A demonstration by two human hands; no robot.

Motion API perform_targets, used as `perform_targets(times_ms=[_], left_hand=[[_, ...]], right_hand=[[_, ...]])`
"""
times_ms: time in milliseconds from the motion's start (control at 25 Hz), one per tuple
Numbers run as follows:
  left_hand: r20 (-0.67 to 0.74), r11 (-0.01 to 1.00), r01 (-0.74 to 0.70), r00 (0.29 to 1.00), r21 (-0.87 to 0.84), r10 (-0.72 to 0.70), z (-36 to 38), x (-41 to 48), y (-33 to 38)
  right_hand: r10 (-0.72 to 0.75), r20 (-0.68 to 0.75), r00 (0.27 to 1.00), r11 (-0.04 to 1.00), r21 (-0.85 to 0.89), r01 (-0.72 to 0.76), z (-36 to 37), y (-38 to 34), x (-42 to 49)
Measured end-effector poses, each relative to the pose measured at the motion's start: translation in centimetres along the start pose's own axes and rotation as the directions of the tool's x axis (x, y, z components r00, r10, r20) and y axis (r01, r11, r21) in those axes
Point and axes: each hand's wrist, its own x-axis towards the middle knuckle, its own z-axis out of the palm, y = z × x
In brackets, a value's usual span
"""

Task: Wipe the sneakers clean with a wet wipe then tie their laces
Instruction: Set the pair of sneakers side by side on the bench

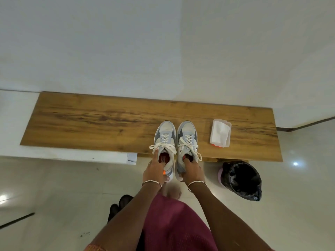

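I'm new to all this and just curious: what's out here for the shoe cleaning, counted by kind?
Sneakers: 2, left sneaker gripped by the left hand, right sneaker gripped by the right hand
Wet wipe tubs: 1, on the wooden bench
Bins lined with black bag: 1
Total: 4

The fingertips of the left hand (155, 168) are hidden inside the left grey-and-white laced sneaker (165, 142). Those of the right hand (192, 170) are hidden inside the right grey-and-white laced sneaker (187, 141). Both heels are covered. The insole print is illegible.
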Motion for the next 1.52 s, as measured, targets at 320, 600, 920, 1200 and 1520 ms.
perform_targets(times_ms=[320,600,920,1200,1520], left_hand=[[0.052,0.991,0.124,0.991,-0.048,-0.122,1.1,-6.7,-2.1],[0.114,0.98,0.025,0.992,0.197,-0.048,6.7,-8.1,-7.3],[0.133,0.938,-0.094,0.99,0.334,0.052,14.4,-2.9,-11.8],[0.038,0.859,-0.178,0.982,0.479,0.183,20.0,9.8,-13.0],[-0.156,0.769,-0.172,0.93,0.616,0.333,26.6,21.1,-13.0]], right_hand=[[-0.066,0.145,0.987,0.997,-0.032,0.071,3.0,0.8,-5.4],[-0.034,0.227,0.973,0.999,0.001,0.035,8.9,0.9,-8.8],[0.07,0.193,0.979,0.993,0.076,-0.086,16.7,3.3,-5.3],[0.062,0.1,0.993,0.997,0.035,-0.065,22.2,7.1,6.6],[-0.001,-0.058,0.998,0.999,-0.044,-0.001,26.3,11.2,18.6]])
